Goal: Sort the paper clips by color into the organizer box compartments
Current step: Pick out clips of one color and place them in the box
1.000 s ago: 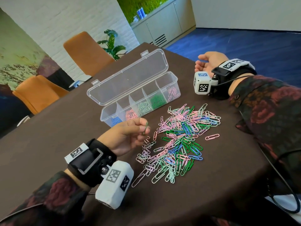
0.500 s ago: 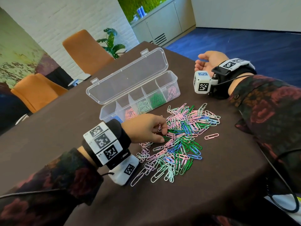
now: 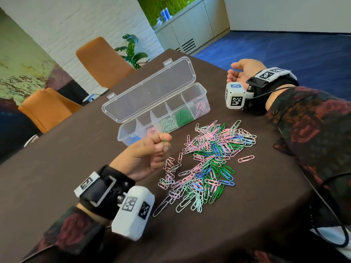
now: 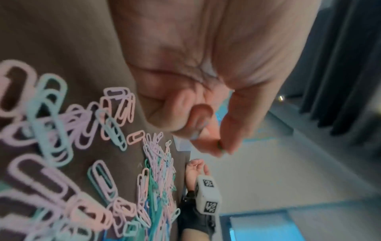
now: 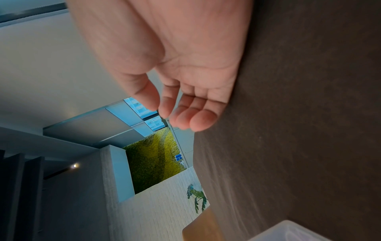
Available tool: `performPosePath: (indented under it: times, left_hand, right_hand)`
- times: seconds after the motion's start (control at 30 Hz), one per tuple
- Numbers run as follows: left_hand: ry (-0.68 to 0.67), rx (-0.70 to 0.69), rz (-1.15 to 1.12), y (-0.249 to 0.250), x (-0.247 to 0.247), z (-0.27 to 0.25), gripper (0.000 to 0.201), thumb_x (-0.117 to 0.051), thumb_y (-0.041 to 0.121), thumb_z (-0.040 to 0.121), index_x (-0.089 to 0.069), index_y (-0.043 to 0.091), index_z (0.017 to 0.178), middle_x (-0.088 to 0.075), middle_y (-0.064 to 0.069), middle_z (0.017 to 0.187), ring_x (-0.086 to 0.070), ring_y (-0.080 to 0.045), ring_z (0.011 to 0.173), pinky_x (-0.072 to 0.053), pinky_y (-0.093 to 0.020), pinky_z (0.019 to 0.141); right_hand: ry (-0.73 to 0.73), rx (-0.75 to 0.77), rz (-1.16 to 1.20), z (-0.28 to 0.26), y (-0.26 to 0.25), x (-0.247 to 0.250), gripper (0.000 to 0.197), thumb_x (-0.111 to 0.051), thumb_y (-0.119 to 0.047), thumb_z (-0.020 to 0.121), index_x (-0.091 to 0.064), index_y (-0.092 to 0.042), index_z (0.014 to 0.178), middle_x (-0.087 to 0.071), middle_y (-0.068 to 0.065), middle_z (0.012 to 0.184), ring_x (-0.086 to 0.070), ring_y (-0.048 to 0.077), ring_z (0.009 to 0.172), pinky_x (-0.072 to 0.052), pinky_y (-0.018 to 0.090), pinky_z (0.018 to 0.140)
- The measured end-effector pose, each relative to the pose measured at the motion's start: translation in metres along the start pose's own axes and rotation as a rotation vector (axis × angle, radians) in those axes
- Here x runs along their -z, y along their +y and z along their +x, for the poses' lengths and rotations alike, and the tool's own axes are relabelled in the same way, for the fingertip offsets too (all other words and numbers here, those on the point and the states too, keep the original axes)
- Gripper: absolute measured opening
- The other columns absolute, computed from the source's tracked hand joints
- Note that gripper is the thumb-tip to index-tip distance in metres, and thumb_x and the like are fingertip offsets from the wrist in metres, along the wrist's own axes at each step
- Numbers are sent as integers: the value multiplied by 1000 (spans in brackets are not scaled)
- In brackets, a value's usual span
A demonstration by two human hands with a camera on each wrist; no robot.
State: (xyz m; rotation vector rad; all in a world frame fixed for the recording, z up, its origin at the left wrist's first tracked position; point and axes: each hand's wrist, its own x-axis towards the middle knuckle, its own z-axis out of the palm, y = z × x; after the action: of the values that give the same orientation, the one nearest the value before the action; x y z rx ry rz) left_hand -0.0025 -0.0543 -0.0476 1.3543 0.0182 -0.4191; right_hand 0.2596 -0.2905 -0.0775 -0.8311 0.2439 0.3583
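A loose pile of pink, green, mint and blue paper clips [image 3: 209, 160] covers the dark table. Behind it stands a clear organizer box [image 3: 206, 103], lid open, holding sorted clips in its compartments: blue, pink, mint, dark green and pink from left to right. My left hand [image 3: 150, 154] hovers left of the pile, palm turned up, thumb and forefinger pinching a dark green paper clip [image 3: 164, 144]; the left wrist view shows that pinch [image 4: 220, 146]. My right hand [image 3: 241, 72] lies on its side at the table's far right, fingers loosely curled, holding nothing [image 5: 185, 114].
One pink clip [image 3: 246, 159] lies alone right of the pile. Orange chairs [image 3: 100, 61] and a potted plant [image 3: 133, 52] stand beyond the table's far edge. The table's front edge curves near my body.
My left hand reached into the pile, palm down, then drew back to the left and turned palm up with a green clip pinched. The right hand stayed put.
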Motion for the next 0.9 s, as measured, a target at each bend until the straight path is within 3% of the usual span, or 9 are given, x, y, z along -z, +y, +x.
performPosePath:
  times: [0.1, 0.17, 0.27, 0.4, 0.47, 0.53, 0.73, 0.83, 0.9]
  left_hand:
    - [-112, 18, -276, -4, 6, -7, 25, -49, 5, 89, -57, 1, 112, -56, -11, 91, -54, -18, 74, -38, -23, 60]
    - [-85, 45, -215, -3, 2, -10, 16, -57, 11, 87, -59, 4, 100, -55, -9, 85, -53, -17, 70, -39, -21, 57]
    - [56, 95, 199, -1, -7, -10, 25, -77, 22, 69, -55, 12, 77, -43, -1, 62, -38, -7, 49, -32, -13, 42]
    - [23, 161, 1127, 8, -26, 1, 12, -72, 20, 82, -61, 16, 86, -36, -1, 59, -30, -9, 50, -33, -20, 53]
    - [-7, 203, 1342, 9, -34, 6, 13, -72, 20, 82, -62, 14, 86, -35, 12, 49, -31, -5, 48, -30, -21, 54]
    - [-28, 212, 1452, 7, -40, 10, 13, -73, 19, 82, -60, 15, 78, -38, 15, 43, -35, -5, 46, -29, -16, 51]
    - [22, 223, 1266, 11, -34, 7, 19, -70, 16, 84, -56, 17, 71, -36, 10, 53, -32, -8, 51, -32, -17, 56]
    - [82, 231, 1169, 15, -31, 5, 16, -67, 16, 86, -56, 14, 75, -39, -4, 61, -31, -8, 50, -30, -9, 49]
    - [137, 234, 1162, 19, -27, 6, 17, -66, 19, 86, -56, 17, 74, -41, -10, 67, -31, -11, 53, -29, -12, 47]
  right_hand:
    - [0, 1, -10, -1, 0, 1, 14, -50, -13, 91, -57, -6, 101, -56, 4, 78, -54, 15, 59, -50, 24, 54]
    - [-1, 9, -12, -1, 0, 1, 12, -50, -12, 91, -57, -6, 98, -56, 5, 79, -54, 15, 60, -50, 24, 55]
    - [-7, 7, -15, -1, 0, 1, 12, -49, -13, 91, -56, -7, 99, -55, 4, 80, -53, 15, 60, -50, 23, 54]
    - [-3, 3, -18, 1, 1, 1, 12, -51, -13, 90, -57, -7, 99, -55, 3, 78, -53, 14, 58, -49, 22, 50]
    - [2, 13, -20, 1, 1, 1, 12, -50, -13, 91, -57, -7, 98, -56, 3, 78, -53, 14, 58, -49, 22, 51]
    - [6, 22, -23, 2, 0, 1, 12, -50, -13, 91, -57, -8, 98, -56, 4, 78, -54, 15, 58, -50, 22, 51]
    - [6, 29, -6, 0, 1, 0, 12, -48, -13, 91, -57, -8, 96, -56, 5, 77, -52, 15, 56, -49, 22, 53]
    - [9, 34, -4, -1, 1, 0, 12, -48, -13, 91, -57, -8, 96, -56, 5, 78, -53, 15, 58, -49, 24, 54]
    - [6, 37, -1, -1, 2, 0, 12, -48, -13, 91, -57, -8, 97, -56, 5, 78, -53, 15, 58, -49, 24, 55]
